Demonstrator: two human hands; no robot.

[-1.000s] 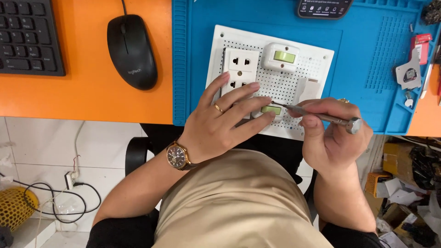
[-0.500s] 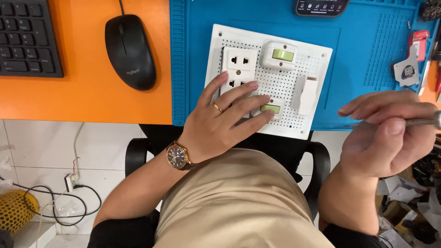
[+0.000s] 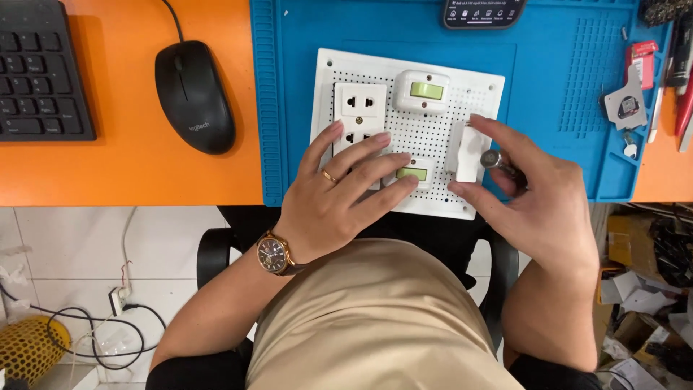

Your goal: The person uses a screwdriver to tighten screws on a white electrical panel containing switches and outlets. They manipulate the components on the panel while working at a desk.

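Observation:
A white perforated board [image 3: 426, 133] lies on a blue mat [image 3: 556, 87]. It carries a double socket [image 3: 359, 108], a rounded switch box with a green rocker [image 3: 421, 90], a small green-faced switch [image 3: 413, 173] and a white rectangular block [image 3: 468, 152]. My left hand [image 3: 339, 188], with a ring and a wristwatch, lies flat on the board, fingertips on the small switch and the socket's lower part. My right hand [image 3: 534, 195] pinches the white block between thumb and forefinger while a screwdriver [image 3: 497, 159] is tucked in its palm, only the metal end showing.
A black mouse [image 3: 195, 97] and a black keyboard [image 3: 40, 72] sit on the orange desk to the left. A phone [image 3: 484, 11] lies at the mat's far edge. Small tools and a metal tag [image 3: 626, 101] crowd the right side. The desk edge runs just below the board.
My right hand worked the screwdriver at the small switch, swung out to the right, and now has come back onto the white block. The left hand stayed on the board.

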